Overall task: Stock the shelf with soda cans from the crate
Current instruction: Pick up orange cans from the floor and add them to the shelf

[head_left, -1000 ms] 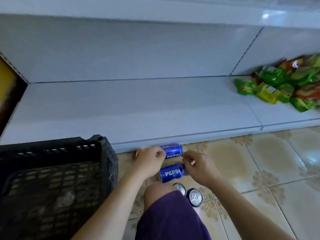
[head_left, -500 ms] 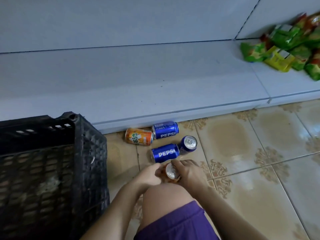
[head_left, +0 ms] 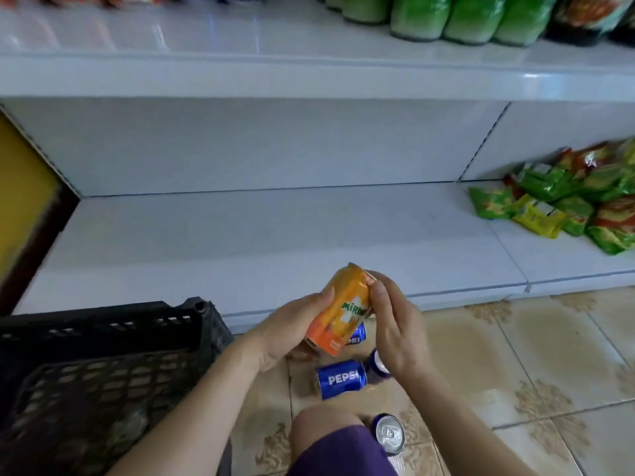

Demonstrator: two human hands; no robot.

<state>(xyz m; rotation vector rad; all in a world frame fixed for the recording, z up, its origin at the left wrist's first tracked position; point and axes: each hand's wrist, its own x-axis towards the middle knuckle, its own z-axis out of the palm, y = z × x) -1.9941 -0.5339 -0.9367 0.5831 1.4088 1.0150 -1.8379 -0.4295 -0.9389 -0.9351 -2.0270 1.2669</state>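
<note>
Head view:
- Both hands hold one orange Mirinda can [head_left: 345, 309] up in front of the lower shelf's front edge, above the floor; can tilted, top end up and away.
- Left hand [head_left: 292, 329]: palm cups the can's left side and bottom end, fingers wrapped behind, thumb along the side.
- Right hand [head_left: 395, 329]: fingers curled over the can's upper right end, thumb pressed on its side near the logo.
- Lower shelf [head_left: 240, 242]: white, bare surface in the middle and left; snack packets [head_left: 563, 201], green/yellow/red, piled at its right end toward the back.
- Upper shelf [head_left: 309, 77]: green bottles [head_left: 457, 15] along its right part, blurred goods at the far left.
- Black plastic crate [head_left: 103, 359] on the floor at bottom left, its far corner just beside the lower shelf's front edge; contents too dark to tell.
- Tiled floor [head_left: 515, 355], below the hands: blue Pepsi can [head_left: 340, 378] on its side, another blue can [head_left: 376, 367] just right of it, partly hidden by the right wrist; a third Pepsi can [head_left: 357, 334] peeks out under the Mirinda can near the shelf base.
- One more can [head_left: 390, 434], silver top facing up, beside the knee [head_left: 326, 424]; purple shorts [head_left: 343, 455] at the bottom edge.
</note>
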